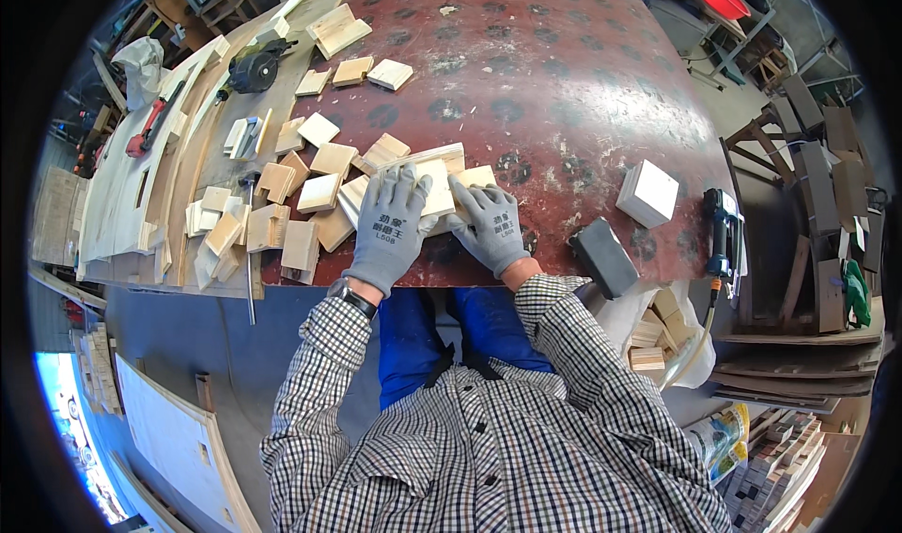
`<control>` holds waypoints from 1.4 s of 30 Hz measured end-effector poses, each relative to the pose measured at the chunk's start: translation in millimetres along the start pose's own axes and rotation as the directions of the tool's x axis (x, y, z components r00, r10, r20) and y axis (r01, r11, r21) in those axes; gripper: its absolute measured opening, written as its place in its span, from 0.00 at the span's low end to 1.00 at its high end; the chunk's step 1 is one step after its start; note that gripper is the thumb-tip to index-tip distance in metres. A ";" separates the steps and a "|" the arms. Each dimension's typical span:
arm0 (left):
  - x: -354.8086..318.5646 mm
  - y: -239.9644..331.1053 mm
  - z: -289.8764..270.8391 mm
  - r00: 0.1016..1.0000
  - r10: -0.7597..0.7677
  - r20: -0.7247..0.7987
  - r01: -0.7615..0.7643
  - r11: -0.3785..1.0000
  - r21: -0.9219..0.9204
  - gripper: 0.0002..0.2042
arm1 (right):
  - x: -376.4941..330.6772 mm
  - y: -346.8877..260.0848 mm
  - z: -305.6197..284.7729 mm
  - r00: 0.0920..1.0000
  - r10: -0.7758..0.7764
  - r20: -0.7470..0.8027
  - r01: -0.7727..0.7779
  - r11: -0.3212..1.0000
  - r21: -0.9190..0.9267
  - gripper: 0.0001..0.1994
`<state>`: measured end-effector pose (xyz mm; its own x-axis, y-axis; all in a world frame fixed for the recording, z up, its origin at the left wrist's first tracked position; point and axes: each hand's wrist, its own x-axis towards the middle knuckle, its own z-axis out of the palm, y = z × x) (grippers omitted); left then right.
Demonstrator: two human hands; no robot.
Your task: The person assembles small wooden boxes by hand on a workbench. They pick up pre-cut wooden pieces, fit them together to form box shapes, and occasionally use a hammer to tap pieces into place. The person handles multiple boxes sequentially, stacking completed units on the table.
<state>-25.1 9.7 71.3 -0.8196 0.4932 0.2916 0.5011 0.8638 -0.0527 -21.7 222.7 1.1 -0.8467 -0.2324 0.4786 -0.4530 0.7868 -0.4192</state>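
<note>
Both my hands wear grey work gloves and rest at the near middle of the worn dark-red table (564, 92). My left hand (393, 225) is closed on the edge of a pale wooden block (438, 191). Close beside it, my right hand (491, 225) has its fingers bent over a second small wooden block (476, 175). The two blocks lie against a longer wooden piece (442, 156) just beyond. Fingertips are partly hidden beneath the gloves' backs. Many loose wooden blocks (319, 193) crowd the area left of my left hand.
Right of my hands are a dark grey block (604, 258), a white square-topped block (648, 193) and a nail gun (723, 237) with a hose. Leftward lie a hammer (250, 184), a black power tool (256, 67) and a red-handled tool (150, 129). A bag of wood offcuts (693, 345) hangs below.
</note>
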 end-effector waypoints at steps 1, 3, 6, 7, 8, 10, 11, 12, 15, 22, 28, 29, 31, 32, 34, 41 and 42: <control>-0.1 1.3 1.7 1.000 -0.006 -0.006 0.006 1.000 0.003 0.33 | -0.1 0.0 0.3 1.000 -0.001 0.001 0.001 1.000 -0.003 0.32; -0.1 7.5 -2.1 0.999 -0.034 0.034 0.033 0.999 0.030 0.33 | 0.4 -0.2 0.9 1.000 -0.003 0.002 0.003 1.000 -0.007 0.32; 0.6 9.7 -8.8 0.999 -0.032 0.036 0.031 0.999 0.036 0.32 | 0.2 -0.8 1.3 1.000 -0.004 0.005 0.004 1.000 -0.007 0.32; -0.1 9.3 -9.0 0.999 -0.025 0.028 0.024 0.999 0.032 0.32 | -0.2 -0.7 1.5 1.000 -0.006 0.004 0.006 1.000 -0.004 0.32; -1.0 9.3 -7.6 0.999 -0.031 0.028 0.030 0.999 0.026 0.32 | -0.7 -0.3 1.4 1.000 -0.008 0.003 0.008 1.000 0.000 0.32; -1.2 8.7 -5.0 0.999 -0.040 0.026 0.040 0.999 0.012 0.32 | 0.3 -0.2 1.1 1.000 -0.010 0.006 0.010 1.000 0.000 0.32; -2.1 8.0 -5.0 0.999 -0.042 0.024 0.042 0.999 0.008 0.31 | 0.7 -0.6 1.5 1.000 -0.011 0.011 0.011 1.000 -0.002 0.32; -1.7 8.2 -4.7 0.999 -0.039 0.020 0.039 0.999 0.000 0.31 | 0.7 -0.1 0.7 1.000 -0.009 0.014 0.010 1.000 -0.008 0.32; -0.3 9.7 -5.0 0.999 -0.044 0.030 0.044 0.999 0.001 0.32 | 0.0 0.1 -0.5 1.000 -0.006 0.014 0.007 1.000 -0.020 0.32; -2.1 10.1 0.1 0.999 -0.047 0.021 0.046 0.998 0.053 0.33 | -0.6 0.7 0.0 1.000 -0.009 0.018 0.009 1.000 -0.012 0.32; -3.4 11.8 -5.6 0.997 -0.051 0.051 0.048 0.997 0.062 0.35 | 0.3 -2.5 -2.4 1.000 -0.004 0.030 0.004 1.000 0.002 0.32; -3.7 11.9 -3.6 0.999 -0.045 0.022 0.043 0.997 0.069 0.35 | -0.1 -1.6 -2.6 1.000 -0.008 0.020 0.007 1.000 0.019 0.32; -2.4 11.2 0.0 0.999 -0.040 0.010 0.039 0.998 0.049 0.35 | -1.3 0.6 -2.4 1.000 -0.007 0.015 0.007 1.000 -0.021 0.32; -2.7 10.9 0.8 0.999 -0.036 -0.013 0.036 0.999 0.018 0.35 | -0.9 1.9 -0.4 1.000 -0.015 -0.010 0.015 1.000 -0.024 0.32; -4.6 10.2 -0.2 0.999 -0.045 -0.019 0.045 0.999 -0.006 0.35 | -0.8 1.8 -0.6 1.000 -0.015 0.007 0.015 1.000 -0.007 0.33; -8.6 1.1 9.5 0.993 -0.080 -0.088 0.058 0.973 -0.224 0.28 | -1.8 2.5 4.6 0.999 -0.029 0.014 0.029 0.999 -0.017 0.34; -6.5 2.0 12.7 0.991 -0.080 -0.103 0.053 0.969 -0.240 0.28 | -1.9 3.0 2.4 1.000 -0.020 0.022 0.021 0.999 -0.033 0.34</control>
<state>-22.2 9.5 57.2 -0.8242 0.4093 0.3914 0.5087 0.8388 0.1939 -22.1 224.1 -2.9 -0.8434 -0.2611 0.4697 -0.4611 0.8004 -0.3830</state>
